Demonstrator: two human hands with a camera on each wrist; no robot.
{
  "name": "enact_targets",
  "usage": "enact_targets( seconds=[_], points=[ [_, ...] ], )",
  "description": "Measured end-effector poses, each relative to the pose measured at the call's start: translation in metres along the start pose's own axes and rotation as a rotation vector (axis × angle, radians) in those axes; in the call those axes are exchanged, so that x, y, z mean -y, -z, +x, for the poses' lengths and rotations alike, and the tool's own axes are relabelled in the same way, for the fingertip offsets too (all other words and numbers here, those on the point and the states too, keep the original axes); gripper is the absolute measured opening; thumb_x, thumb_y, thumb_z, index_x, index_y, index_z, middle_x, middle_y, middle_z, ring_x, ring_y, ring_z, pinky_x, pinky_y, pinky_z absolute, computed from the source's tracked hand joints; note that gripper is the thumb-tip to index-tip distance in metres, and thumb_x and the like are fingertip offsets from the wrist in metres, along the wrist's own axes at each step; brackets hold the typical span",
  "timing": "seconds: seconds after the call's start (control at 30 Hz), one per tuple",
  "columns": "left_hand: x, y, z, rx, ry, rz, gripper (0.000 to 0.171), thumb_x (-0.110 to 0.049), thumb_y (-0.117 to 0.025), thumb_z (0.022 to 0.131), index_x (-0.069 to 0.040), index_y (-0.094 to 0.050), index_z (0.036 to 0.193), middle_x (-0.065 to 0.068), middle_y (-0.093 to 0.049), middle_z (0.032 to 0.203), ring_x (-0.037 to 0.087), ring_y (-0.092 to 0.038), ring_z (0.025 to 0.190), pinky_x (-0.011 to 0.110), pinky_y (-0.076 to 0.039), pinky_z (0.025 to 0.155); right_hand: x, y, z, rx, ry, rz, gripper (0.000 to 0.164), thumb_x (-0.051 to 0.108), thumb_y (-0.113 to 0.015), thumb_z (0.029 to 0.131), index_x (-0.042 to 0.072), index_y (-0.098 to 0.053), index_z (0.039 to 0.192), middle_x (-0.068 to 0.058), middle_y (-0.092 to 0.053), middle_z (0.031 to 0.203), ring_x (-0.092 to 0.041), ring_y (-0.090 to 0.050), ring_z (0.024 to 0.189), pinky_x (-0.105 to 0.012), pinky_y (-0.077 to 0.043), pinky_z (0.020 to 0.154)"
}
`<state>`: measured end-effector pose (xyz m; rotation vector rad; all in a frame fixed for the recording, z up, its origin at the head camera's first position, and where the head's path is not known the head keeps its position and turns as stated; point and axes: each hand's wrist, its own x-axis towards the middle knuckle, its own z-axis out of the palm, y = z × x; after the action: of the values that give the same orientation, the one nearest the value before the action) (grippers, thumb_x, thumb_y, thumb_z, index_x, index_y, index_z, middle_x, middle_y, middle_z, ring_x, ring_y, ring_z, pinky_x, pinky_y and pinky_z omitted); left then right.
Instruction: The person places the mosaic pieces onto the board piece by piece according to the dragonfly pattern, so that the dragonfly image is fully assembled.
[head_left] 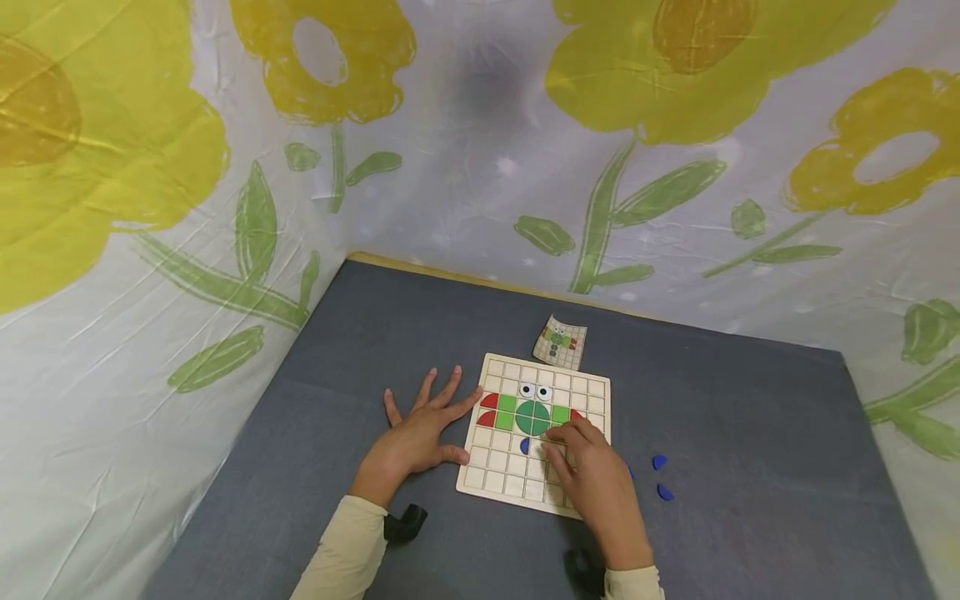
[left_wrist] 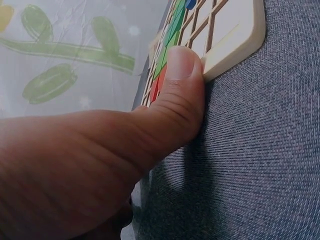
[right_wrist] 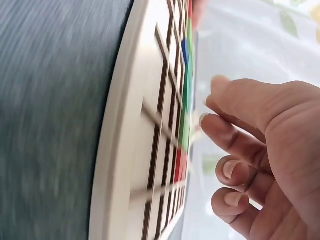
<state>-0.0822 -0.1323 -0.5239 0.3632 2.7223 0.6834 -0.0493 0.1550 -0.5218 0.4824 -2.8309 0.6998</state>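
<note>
A square wooden grid board lies on the dark table. On it are red quarter pieces, light green squares, a dark green disc, two eye pieces and a blue half-disc. The left hand rests at the board's left side with fingers spread, its thumb at the edge. Over the board hovers the right hand, fingers loosely bent, fingertips beside the blue half-disc. Nothing shows between them, and the hand hides part of the board.
Loose blue half-discs lie right of the board, one partly behind the right hand. A picture card with a similar figure stands at the board's far edge. Fabric walls with printed flowers border the dark table.
</note>
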Motion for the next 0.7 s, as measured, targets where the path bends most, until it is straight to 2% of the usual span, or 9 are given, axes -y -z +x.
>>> enact_targets(
  seconds=[0.17, 0.27, 0.4, 0.53, 0.7],
  points=[
    [0.0, -0.001, -0.001, 0.007, 0.0, -0.005, 0.105, -0.048, -0.088, 0.076, -0.038, -0.035, 0.166, 0.001, -0.009, 0.178, 0.039, 0.004, 0.164, 0.088, 0.012, 0.109, -0.02, 0.012, -0.009, -0.029, -0.1, -0.001, 0.015, 0.02, -0.083, 0.095, 0.016, -0.079, 0.108, 0.003, -0.068, 0.102, -0.016, -0.067, 0.084, -0.04, -0.056, 0.065],
    [0.0, -0.001, -0.001, 0.007, 0.003, -0.006, 0.105, -0.048, -0.088, 0.076, -0.037, -0.035, 0.166, 0.001, -0.009, 0.178, 0.039, 0.005, 0.164, 0.088, 0.012, 0.109, -0.033, 0.021, -0.014, -0.069, -0.144, -0.027, 0.015, 0.019, -0.082, 0.095, 0.012, -0.08, 0.109, 0.0, -0.069, 0.101, -0.021, -0.068, 0.084, -0.045, -0.056, 0.064],
    [0.0, -0.001, -0.001, 0.002, 0.008, -0.006, 0.104, -0.047, -0.088, 0.076, -0.038, -0.036, 0.165, 0.001, -0.009, 0.178, 0.038, 0.006, 0.164, 0.087, 0.012, 0.11, -0.049, 0.033, -0.02, -0.107, -0.204, -0.063, 0.015, 0.017, -0.081, 0.096, 0.011, -0.079, 0.109, -0.004, -0.071, 0.101, -0.028, -0.071, 0.09, -0.053, -0.058, 0.07],
    [-0.001, 0.0, -0.001, 0.0, 0.006, -0.01, 0.104, -0.047, -0.089, 0.076, -0.037, -0.036, 0.165, 0.001, -0.01, 0.178, 0.038, 0.004, 0.164, 0.087, 0.012, 0.11, -0.06, 0.042, -0.025, -0.111, -0.258, -0.074, 0.014, 0.017, -0.08, 0.097, 0.01, -0.079, 0.108, -0.006, -0.071, 0.1, -0.028, -0.068, 0.086, -0.054, -0.056, 0.072],
    [-0.001, 0.0, -0.001, 0.005, 0.013, -0.009, 0.105, -0.047, -0.089, 0.076, -0.038, -0.035, 0.166, 0.001, -0.009, 0.178, 0.038, 0.004, 0.164, 0.087, 0.012, 0.11, -0.073, 0.05, -0.032, -0.116, -0.269, -0.082, 0.015, 0.019, -0.08, 0.097, 0.009, -0.079, 0.108, -0.008, -0.073, 0.103, -0.033, -0.071, 0.09, -0.058, -0.057, 0.076]
  ],
)
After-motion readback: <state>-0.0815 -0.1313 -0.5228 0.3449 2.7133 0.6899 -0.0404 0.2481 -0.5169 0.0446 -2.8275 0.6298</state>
